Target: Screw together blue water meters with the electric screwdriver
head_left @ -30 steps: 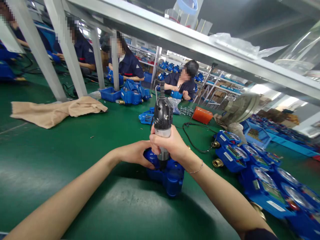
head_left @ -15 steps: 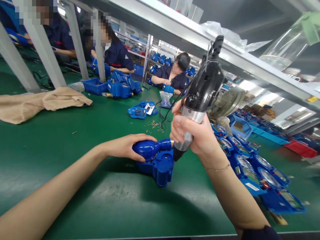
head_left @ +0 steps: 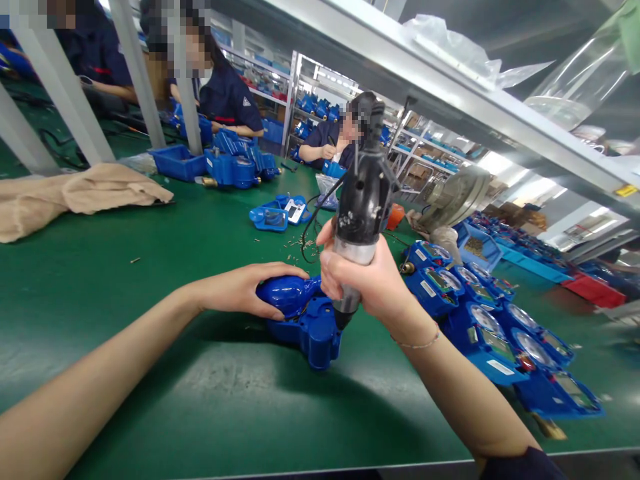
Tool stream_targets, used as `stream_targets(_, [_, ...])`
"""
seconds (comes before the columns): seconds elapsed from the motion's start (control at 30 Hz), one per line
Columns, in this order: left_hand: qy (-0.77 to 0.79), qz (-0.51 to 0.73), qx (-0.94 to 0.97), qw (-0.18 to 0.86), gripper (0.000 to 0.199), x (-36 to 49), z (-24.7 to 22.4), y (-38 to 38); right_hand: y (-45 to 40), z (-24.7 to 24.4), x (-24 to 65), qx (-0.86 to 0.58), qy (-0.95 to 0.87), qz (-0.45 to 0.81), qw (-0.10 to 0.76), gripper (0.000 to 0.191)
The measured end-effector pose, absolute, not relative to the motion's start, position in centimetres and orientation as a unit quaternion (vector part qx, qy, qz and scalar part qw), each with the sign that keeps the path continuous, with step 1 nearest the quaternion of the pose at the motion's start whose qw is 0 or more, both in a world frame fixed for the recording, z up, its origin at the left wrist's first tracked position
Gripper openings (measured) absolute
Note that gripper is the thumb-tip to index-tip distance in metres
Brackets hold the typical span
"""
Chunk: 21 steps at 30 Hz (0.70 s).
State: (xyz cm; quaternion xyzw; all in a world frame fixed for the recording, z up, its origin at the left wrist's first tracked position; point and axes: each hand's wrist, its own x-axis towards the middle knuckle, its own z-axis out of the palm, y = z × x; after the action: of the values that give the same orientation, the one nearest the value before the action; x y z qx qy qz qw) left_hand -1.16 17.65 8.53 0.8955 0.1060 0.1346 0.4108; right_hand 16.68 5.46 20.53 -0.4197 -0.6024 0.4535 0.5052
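On the green bench lies a blue water meter [head_left: 315, 333], its glossy rounded body facing up. My left hand [head_left: 247, 290] wraps round that rounded body from the left, thumb in front and fingers behind. My right hand [head_left: 357, 270] grips a black and silver electric screwdriver [head_left: 363, 200], held nearly upright. The black tip of the tool is at the right edge of the meter's blue housing; whether it touches a screw there I cannot make out. My right fingers hide the meter's far pipe end.
Loose screws [head_left: 300, 250] lie behind the meter, near an open blue casing [head_left: 273, 217]. Several opened meters [head_left: 490, 327] stand in rows at the right. A beige cloth [head_left: 85, 193] and a blue bin [head_left: 180, 163] lie at the left. Co-workers sit across the bench [head_left: 165, 360].
The screwdriver has come left and stands more upright, its tip now at the meter's right edge. My left hand keeps its hold on the meter. The view has shifted slightly.
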Motion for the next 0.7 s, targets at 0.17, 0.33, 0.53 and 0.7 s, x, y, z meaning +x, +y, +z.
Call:
stream_targets(0.17, [0.113, 0.137, 0.896, 0.407, 0.07, -1.2, 8.5, 17.6, 4.9, 19.0, 16.9, -0.423, -0.596, 0.458, 0.506, 0.024])
stream_targets(0.33, [0.115, 0.138, 0.896, 0.406, 0.068, -1.2, 8.7, 17.5, 5.2, 19.2, 16.9, -0.447, -0.577, 0.416, 0.543, 0.021])
stream_targets(0.53, [0.115, 0.145, 0.895, 0.405, 0.069, -1.1, 8.6, 17.6, 5.7, 19.0, 17.3, -0.43, -0.577, 0.472, 0.51, 0.014])
stream_targets(0.7, [0.103, 0.151, 0.895, 0.407, 0.07, -1.1, 8.3, 17.8, 6.3, 18.9, 17.2, -0.408, -0.588, 0.507, 0.48, 0.017])
